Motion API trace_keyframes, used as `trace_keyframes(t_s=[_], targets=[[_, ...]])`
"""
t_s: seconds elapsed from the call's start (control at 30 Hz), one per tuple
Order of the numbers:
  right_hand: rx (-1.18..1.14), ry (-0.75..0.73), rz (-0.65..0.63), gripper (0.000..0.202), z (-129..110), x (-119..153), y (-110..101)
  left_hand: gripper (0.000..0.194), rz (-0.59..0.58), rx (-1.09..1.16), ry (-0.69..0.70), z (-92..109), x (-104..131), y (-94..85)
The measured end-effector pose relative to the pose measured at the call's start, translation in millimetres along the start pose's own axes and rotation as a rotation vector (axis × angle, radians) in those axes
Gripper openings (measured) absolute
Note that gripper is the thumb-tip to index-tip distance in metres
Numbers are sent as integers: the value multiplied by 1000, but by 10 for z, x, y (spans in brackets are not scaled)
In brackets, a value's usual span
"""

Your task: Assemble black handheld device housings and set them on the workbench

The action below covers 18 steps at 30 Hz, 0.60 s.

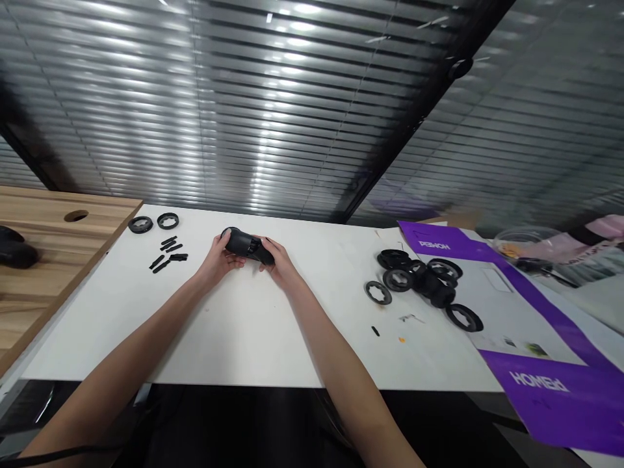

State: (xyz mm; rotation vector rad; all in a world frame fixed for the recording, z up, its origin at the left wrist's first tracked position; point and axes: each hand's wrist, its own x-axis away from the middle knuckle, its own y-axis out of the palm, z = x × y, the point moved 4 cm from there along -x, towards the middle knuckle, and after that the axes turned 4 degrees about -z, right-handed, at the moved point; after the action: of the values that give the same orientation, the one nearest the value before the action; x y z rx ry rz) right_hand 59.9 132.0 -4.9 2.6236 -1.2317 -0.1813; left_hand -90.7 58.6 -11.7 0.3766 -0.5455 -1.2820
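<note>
A black elongated device is held level above the white table, toward its back edge. My left hand grips the rounded left end, thumb on top. Fingers of my right hand close round the narrower right end. Near the middle of the device is an opening with small parts that I cannot make out. To the left lie several thin black strips, with two black rings behind them.
At the right is a pile of black rings and round parts, partly on a purple and white printed sheet. A small black piece and an orange bit lie nearby. A wooden surface adjoins the left; blinds stand behind.
</note>
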Motion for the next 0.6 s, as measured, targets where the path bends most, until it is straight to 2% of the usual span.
trace_keyframes(t_s=[0.17,0.4,0.6], targets=[[-50,61,4,50,29,-31,-55,62,-45,-21,16,0,6,2],[-113,99,-67,43,-10,19,-39,54,2,32,72,14,-1,-35],[-234,164,-114,34,-38,37,-6,49,-32,62,86,46,44,-4]])
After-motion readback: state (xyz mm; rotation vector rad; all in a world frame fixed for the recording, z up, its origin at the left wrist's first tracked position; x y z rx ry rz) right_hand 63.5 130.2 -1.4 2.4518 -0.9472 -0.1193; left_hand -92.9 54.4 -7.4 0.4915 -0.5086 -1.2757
